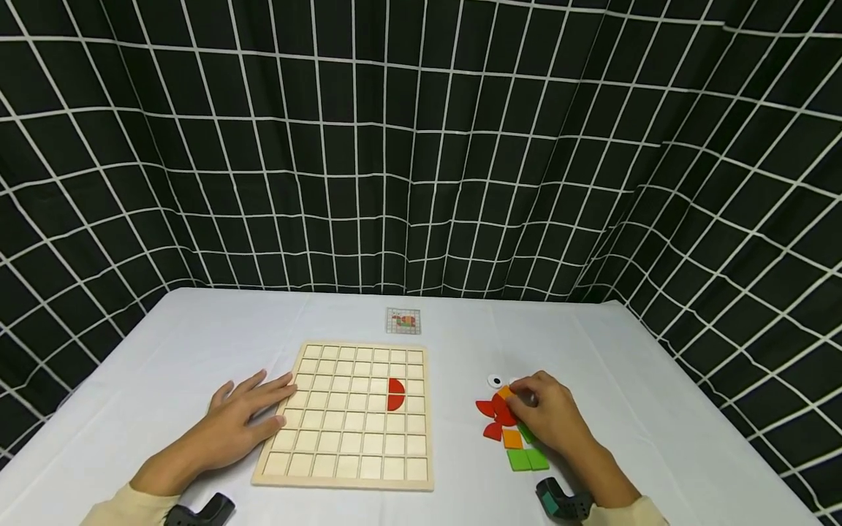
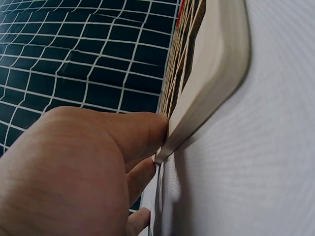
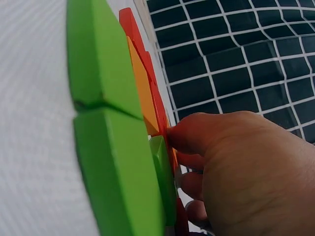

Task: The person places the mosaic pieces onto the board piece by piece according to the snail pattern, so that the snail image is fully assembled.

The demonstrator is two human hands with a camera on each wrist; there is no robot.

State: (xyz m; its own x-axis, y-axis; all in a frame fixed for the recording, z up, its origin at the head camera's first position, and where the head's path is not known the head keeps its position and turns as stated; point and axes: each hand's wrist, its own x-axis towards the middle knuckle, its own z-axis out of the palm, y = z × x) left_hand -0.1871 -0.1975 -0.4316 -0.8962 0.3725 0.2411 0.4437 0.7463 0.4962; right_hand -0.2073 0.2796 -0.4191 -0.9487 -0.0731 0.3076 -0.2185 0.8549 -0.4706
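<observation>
A pale wooden grid board [image 1: 343, 484] lies on the table with two red quarter-circle pieces [image 1: 396, 402] set side by side in its cells. My left hand [image 1: 240, 422] rests at the board's left edge, fingers spread; in the left wrist view its thumb [image 2: 142, 130] touches the rim. Over a small pile of pieces to the board's right is my right hand [image 1: 547, 410], fingers bent, thumb and fingertips touching red pieces [image 1: 503, 413] and an orange piece [image 1: 504, 392]. Whether a piece is pinched there is hidden. Green squares [image 3: 115, 167] lie nearest the right wrist camera.
Behind the board lies a small picture card [image 1: 403, 321] showing a coloured figure on a grid. A round white piece with a black dot [image 1: 495, 380] sits beside the pile, near an orange square [image 1: 512, 439]. A black curtain with white grid lines [image 1: 408, 146] hangs behind the white table [image 1: 217, 321].
</observation>
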